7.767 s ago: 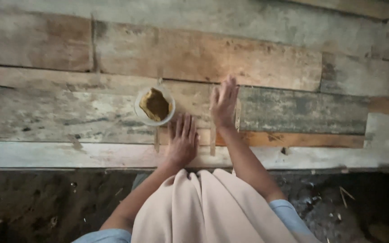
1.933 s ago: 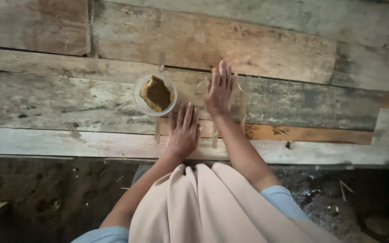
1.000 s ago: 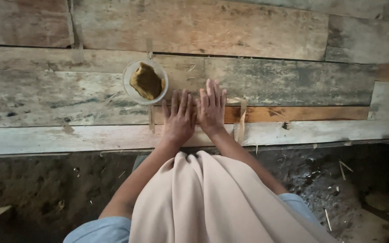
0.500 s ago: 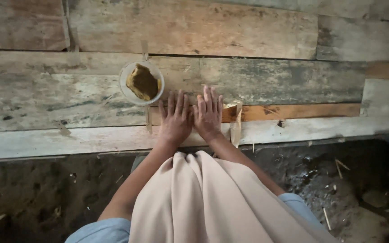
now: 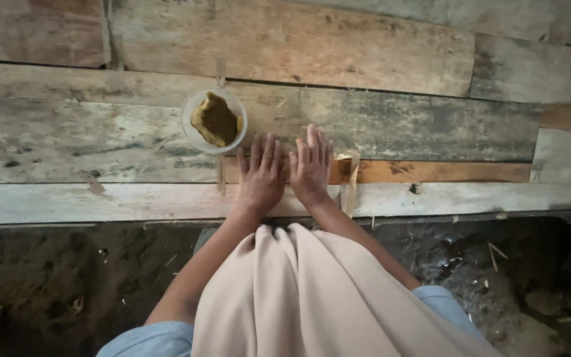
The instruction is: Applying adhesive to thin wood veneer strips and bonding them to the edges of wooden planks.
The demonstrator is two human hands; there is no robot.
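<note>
Both my hands lie flat, palms down, side by side on a weathered plank floor (image 5: 391, 125). My left hand (image 5: 260, 175) has its fingers spread and rests just below and right of a small white bowl (image 5: 196, 106). The bowl holds a brownish-yellow lump (image 5: 215, 120). My right hand (image 5: 310, 165) presses the boards beside a pale strip of tape or fibre (image 5: 349, 182) that lies over an orange-brown board (image 5: 444, 172). Neither hand holds anything.
The planks end at a pale edge board (image 5: 100, 201); below it is dark bare soil (image 5: 54, 277) with small debris at the right (image 5: 497, 254). A beige cloth (image 5: 312, 297) hangs down from me over my forearms.
My right hand has drawn back from the farther board to lie next to my left hand. The view has drifted slightly, so the bowl appears further left.
</note>
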